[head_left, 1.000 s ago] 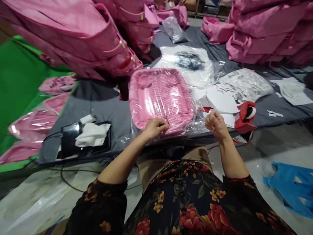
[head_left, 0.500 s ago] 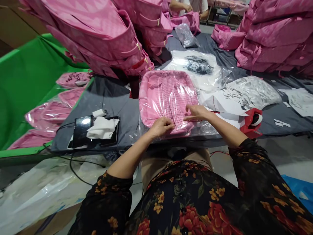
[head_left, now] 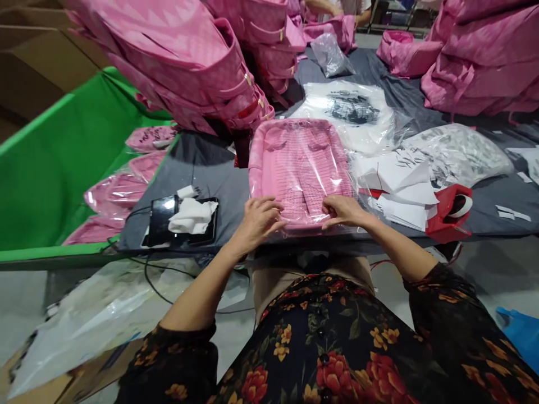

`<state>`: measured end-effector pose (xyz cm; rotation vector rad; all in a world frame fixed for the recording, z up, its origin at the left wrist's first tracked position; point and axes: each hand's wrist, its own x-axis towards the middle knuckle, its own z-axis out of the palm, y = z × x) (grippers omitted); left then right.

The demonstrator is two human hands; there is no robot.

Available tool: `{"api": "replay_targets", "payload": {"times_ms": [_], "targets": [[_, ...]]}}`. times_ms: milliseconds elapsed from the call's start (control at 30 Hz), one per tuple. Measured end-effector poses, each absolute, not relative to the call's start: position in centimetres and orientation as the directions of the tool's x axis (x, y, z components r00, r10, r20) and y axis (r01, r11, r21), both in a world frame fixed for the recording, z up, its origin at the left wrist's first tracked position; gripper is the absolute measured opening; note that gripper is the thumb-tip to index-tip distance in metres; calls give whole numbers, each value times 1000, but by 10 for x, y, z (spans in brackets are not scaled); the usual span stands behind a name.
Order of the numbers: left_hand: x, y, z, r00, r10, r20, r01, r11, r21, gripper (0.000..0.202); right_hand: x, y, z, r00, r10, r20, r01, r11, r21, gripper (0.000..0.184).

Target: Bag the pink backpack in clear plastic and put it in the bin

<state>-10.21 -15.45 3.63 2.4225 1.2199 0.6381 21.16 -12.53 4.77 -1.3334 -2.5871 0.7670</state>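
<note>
Our left hand (head_left: pixel 261 221) and right hand (head_left: pixel 343 210) rest at the near corners of the bag (head_left: pixel 301 160), each with the fingers bent and the thumb parted from them by a modest gap. Both touch the clear film (head_left: pixel 337 182) around it; whether either has a fold of film pinched, we cannot tell. The bag lies flat on the table (head_left: pixel 236 188) in front of us, at its near edge.

We judge it light and soft, padded enough at the rim to keep its shape yet quick to bend in the middle. The film looks thin and slick, likely to slide or tear if we pull on it alone. We would take the padded rim through the film, one hand per side, palms partly beneath.

Papers (head_left: pixel 404 207) and a tape dispenser (head_left: pixel 448 216) sit to the right, a crumpled cloth (head_left: pixel 192 216) to the left.
</note>
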Motion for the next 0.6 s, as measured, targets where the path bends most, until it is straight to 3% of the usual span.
{"api": "replay_targets", "payload": {"times_ms": [200, 300, 367, 467, 533, 600], "targets": [[-123, -155, 28, 401, 904, 149, 730, -413, 544, 18, 214, -151, 37, -519, 836, 179, 659, 525, -539, 53], [-120, -148, 29, 405, 911, 73, 721, -367, 587, 22, 247, -185, 43, -301, 876, 377, 647, 478, -594, 45], [-120, -144, 31, 416, 909, 35, 716, -351, 603, 23, 291, -208, 48, 53, 870, 490, 738, 296, -606, 38], [-121, -142, 35, 441, 897, 23, 694, -357, 625, 27, 373, -237, 54, 549, 614, 567, 776, -124, -618, 28], [-122, -143, 37, 455, 890, 25, 681, -366, 634, 32, 420, -257, 57, 717, 460, 523, 692, -384, -611, 22], [-125, -142, 37, 447, 894, 10, 695, -355, 625, 37, 451, -274, 57, 825, 400, 399, 565, -565, -601, 21]]}}
